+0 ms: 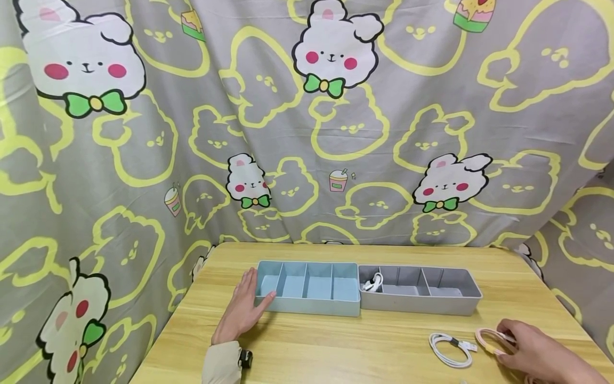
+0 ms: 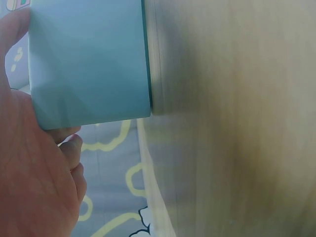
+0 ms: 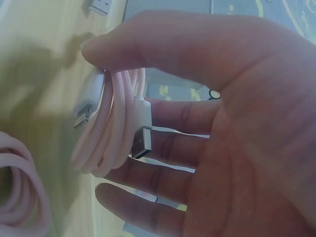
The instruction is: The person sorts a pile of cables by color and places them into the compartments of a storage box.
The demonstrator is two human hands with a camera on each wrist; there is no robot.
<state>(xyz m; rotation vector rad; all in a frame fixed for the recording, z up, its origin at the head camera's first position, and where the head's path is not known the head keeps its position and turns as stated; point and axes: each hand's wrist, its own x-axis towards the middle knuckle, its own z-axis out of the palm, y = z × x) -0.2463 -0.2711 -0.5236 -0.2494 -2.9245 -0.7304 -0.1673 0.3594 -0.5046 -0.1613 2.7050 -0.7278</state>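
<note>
My right hand [image 1: 539, 349] pinches a coiled pink USB cable [image 3: 101, 138] between thumb and fingers, above the table's right side. Its USB plug [image 3: 142, 140] hangs beside the loops in the right wrist view. At the left end of a light-blue divided box [image 1: 312, 305], my left hand [image 1: 242, 309] rests with its thumb over the front rim and its fingers along the end wall. To the left of the pink coil lies a coiled white USB cable [image 1: 451, 350] with a dark tie.
A grey divided box [image 1: 422, 304] adjoins the blue one, with a white cable [image 1: 372, 282] in its left compartment. Another pink cable [image 3: 22, 190] lies on the wooden table [image 1: 384, 346] below my right hand. A patterned curtain [image 1: 288, 133] hangs behind the table and at its sides.
</note>
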